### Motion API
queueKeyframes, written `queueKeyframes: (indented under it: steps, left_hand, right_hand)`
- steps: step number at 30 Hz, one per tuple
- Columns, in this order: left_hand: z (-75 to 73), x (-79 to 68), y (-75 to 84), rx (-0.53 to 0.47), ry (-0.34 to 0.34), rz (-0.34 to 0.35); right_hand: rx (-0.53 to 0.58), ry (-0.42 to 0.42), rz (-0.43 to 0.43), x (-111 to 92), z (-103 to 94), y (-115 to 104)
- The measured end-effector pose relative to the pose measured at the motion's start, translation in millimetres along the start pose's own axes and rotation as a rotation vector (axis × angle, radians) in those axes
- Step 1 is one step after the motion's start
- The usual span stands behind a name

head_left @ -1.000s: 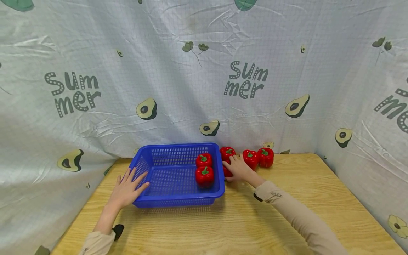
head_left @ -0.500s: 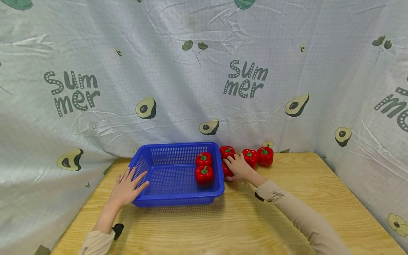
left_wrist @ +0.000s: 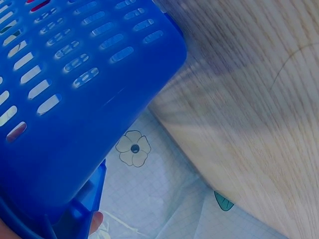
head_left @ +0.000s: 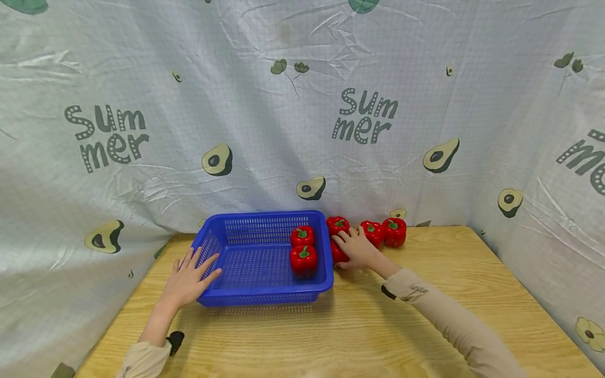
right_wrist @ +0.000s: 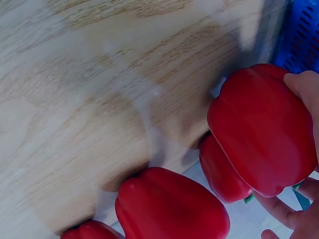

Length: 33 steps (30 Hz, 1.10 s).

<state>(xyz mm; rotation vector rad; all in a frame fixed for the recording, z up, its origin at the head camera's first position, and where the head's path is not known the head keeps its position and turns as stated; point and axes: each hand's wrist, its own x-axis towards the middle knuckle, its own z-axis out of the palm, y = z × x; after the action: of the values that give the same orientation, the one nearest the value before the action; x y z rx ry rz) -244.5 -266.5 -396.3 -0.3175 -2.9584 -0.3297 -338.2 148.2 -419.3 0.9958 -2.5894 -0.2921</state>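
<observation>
A blue plastic basket [head_left: 264, 290] with slotted walls stands on the table, two red bell peppers [head_left: 304, 261] inside along its right side. My left hand [head_left: 184, 281] lies over the basket's left rim with fingers straight and spread. In the left wrist view the basket wall [left_wrist: 94, 114] fills the upper left, with a fingertip [left_wrist: 96, 221] at the rim. Just outside the right wall, my right hand [head_left: 359, 251] grips a red bell pepper [right_wrist: 264, 129], thumb on one side and fingers on the other. In the head view that hand partly hides the pepper.
Another red bell pepper [head_left: 337, 226] sits behind the gripped one, against the basket. Two more, one at left [head_left: 373, 233] and one at right [head_left: 394, 232], stand side by side near the back edge of the wooden table [head_left: 368, 336]. A printed curtain [head_left: 264, 121] hangs behind.
My right hand shifts very slightly to the right with the bell pepper in its grip. The left hand and the basket stay in place.
</observation>
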Motion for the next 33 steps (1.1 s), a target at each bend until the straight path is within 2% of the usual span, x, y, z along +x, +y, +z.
queueKeyframes:
  steps: [19, 27, 33]
  left_hand:
    - [0.7, 0.1, 0.2, 0.003, -0.002, 0.006]
    - [1.9, 0.1, -1.3, 0.003, 0.003, 0.005]
    - [1.5, 0.2, -1.1, 0.005, 0.007, 0.006]
  right_hand:
    - [0.005, 0.108, -0.021, -13, -10.5, 9]
    - [0.042, 0.136, -0.007, -21, -19.0, 15]
    - [0.026, 0.139, -0.015, -25, -24.4, 18]
